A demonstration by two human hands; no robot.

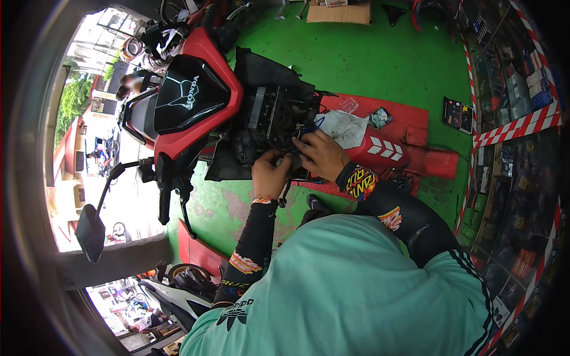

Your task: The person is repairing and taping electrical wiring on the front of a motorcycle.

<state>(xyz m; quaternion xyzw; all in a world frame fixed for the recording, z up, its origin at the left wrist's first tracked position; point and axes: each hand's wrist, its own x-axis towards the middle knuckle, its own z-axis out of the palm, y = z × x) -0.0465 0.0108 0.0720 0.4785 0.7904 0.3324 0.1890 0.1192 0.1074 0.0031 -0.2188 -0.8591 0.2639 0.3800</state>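
A red and black scooter [196, 89] stands before me with its front panels off, baring a dark inner frame [264, 110] and wiring. Both my hands work close together at the near side of this opened section. My left hand [270, 176] has its fingers curled in a pinch; what they grip is too small and dark to name. Just to its right, my right hand [322, 155] reaches in with bent fingers pressed together, their tips among dark parts. Blue wires [312, 126] loop out just beyond the right fingertips.
A white sheet [343, 127] and a small packet [380, 117] lie by the scooter's red panel with white arrow marks [385, 149]. A red platform [409, 113] lies beneath. Glass display shelves [510, 178] line the right. A mirror [91, 232] juts out left. Cardboard [338, 13] lies far off.
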